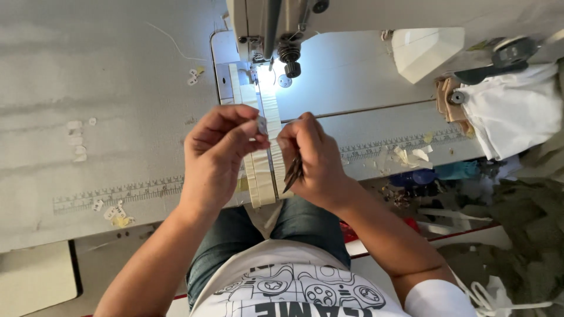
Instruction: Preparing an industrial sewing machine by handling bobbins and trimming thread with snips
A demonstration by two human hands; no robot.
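My left hand (217,149) pinches a small pale label piece (261,124) between thumb and fingers, just above a long cream ribbed strip (262,176). The strip runs from under the sewing machine's needle area (262,69) down over the table's front edge. My right hand (310,155) sits close beside the left, fingers closed, holding dark thread snips (294,171) that point down out of the palm. Its fingertips meet the left hand's at the strip.
The sewing machine head (276,23) stands at the top centre with its lamp lit. White fabric (514,114) is piled at the right. Small paper scraps (114,212) lie by the printed ruler on the grey table (106,88). Dark green cloth (523,235) lies lower right.
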